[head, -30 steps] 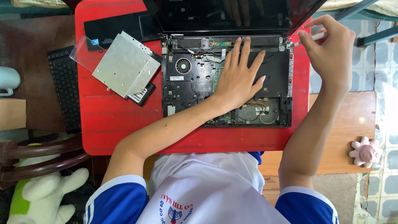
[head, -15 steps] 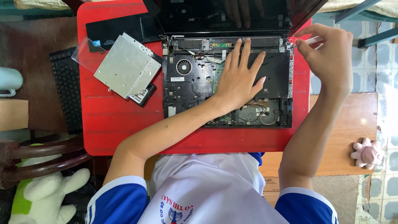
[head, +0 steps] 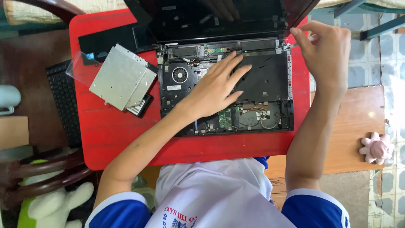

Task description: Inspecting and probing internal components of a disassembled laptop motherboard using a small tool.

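The opened laptop base (head: 225,93) lay on the far half of the red surface (head: 122,139), its cover off so that the round fan (head: 180,75) at its left, the green board (head: 225,118) near you and the looped wires (head: 265,118) at its near right were bare. Its dark screen (head: 219,19) stood open at the far edge. Left of the base, just beside it, a flat silver drive (head: 122,78) lay tilted over a small black part (head: 141,106), with a clear plastic piece (head: 80,67) at its far left corner. Further left, off the red surface, a black keyboard (head: 65,101) stood on edge-on view beside a wooden chair back (head: 46,169). To the right, a pink plush toy (head: 376,147) sat on a wooden board (head: 354,126), well apart from the laptop.

Your left hand (head: 219,88) lay flat on the middle of the base, fingers spread wide, pressing on the black inner panel (head: 263,78) and holding nothing. Your right hand (head: 327,55) hovered at the far right corner of the base, by the hinge (head: 283,44); its grip was narrow, thumb and fingers pinched on a thin pale tool (head: 304,40) whose tip pointed at that corner. I could not tell whether the tip touched the hinge.
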